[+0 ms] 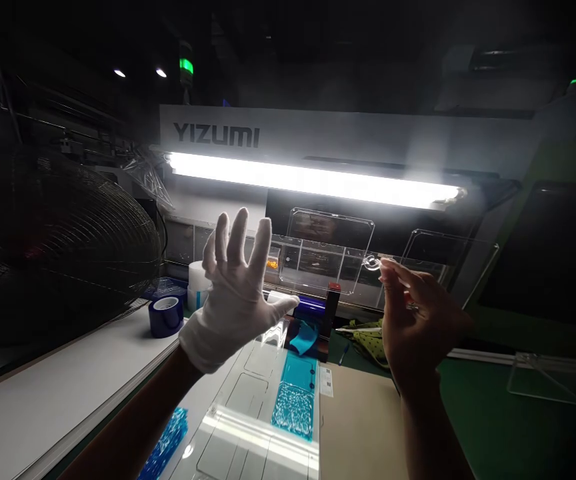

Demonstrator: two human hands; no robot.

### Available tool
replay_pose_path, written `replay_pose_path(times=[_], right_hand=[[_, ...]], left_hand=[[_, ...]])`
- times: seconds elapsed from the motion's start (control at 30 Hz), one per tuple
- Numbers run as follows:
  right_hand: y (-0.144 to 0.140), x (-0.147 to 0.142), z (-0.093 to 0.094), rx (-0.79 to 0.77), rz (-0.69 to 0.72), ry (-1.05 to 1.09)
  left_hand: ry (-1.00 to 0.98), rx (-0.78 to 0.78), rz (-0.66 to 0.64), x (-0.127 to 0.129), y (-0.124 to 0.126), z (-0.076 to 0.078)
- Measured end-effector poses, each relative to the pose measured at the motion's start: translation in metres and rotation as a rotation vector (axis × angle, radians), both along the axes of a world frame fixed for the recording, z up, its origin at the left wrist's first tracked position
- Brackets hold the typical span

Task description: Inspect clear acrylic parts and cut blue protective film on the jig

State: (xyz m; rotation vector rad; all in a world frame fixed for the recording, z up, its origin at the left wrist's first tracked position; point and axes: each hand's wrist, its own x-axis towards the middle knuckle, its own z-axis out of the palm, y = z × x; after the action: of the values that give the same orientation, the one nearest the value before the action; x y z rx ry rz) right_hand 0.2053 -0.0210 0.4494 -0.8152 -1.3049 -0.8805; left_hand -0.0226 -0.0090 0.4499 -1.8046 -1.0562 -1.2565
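My left hand, in a white glove, is raised with its fingers spread and holds nothing. My bare right hand is raised at the right, thumb and fingertips pinched on a clear plastic piece with a round, ring-like end. How far this see-through piece reaches is hard to make out. Clear rounded-rectangle outlines show behind and between the hands. Below my left hand lies a clear panel with thin outlines, bearing a turquoise film-covered piece.
A lit tube lamp runs across the machine front. At left are a large fan, a blue tape roll and a white roll. A tape dispenser stands mid-bench, cardboard lies right, and blue film sits lower left.
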Motion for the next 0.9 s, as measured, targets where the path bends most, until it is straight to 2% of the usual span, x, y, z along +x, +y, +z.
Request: replay_pose_path(times=[0.23,0.4,0.53,0.67,0.8,0.9], right_hand=[[-0.003,-0.019,-0.004,-0.029,0.012,-0.083],[0.002,-0.033,-0.004,-0.068,0.077,-0.136],[-0.002,-0.034,-0.009,-0.096,0.130,-0.160],[-0.015,-0.027,-0.027,-0.107,0.156,-0.175],[-0.022,-0.017,-0.045,-0.130,0.189,-0.171],[-0.024,-0.008,-0.051,-0.142,0.173,-0.172]], left_hand=[[0.118,-0.007,-0.028,0.024,-0.002,0.017],[0.135,0.000,-0.074,0.031,0.014,0.015],[0.087,0.014,-0.024,0.020,0.030,0.006],[0.059,0.036,0.022,0.002,0.045,0.000],[0.062,0.106,0.006,-0.011,0.057,-0.003],[0.043,0.105,-0.013,-0.014,0.061,-0.003]])
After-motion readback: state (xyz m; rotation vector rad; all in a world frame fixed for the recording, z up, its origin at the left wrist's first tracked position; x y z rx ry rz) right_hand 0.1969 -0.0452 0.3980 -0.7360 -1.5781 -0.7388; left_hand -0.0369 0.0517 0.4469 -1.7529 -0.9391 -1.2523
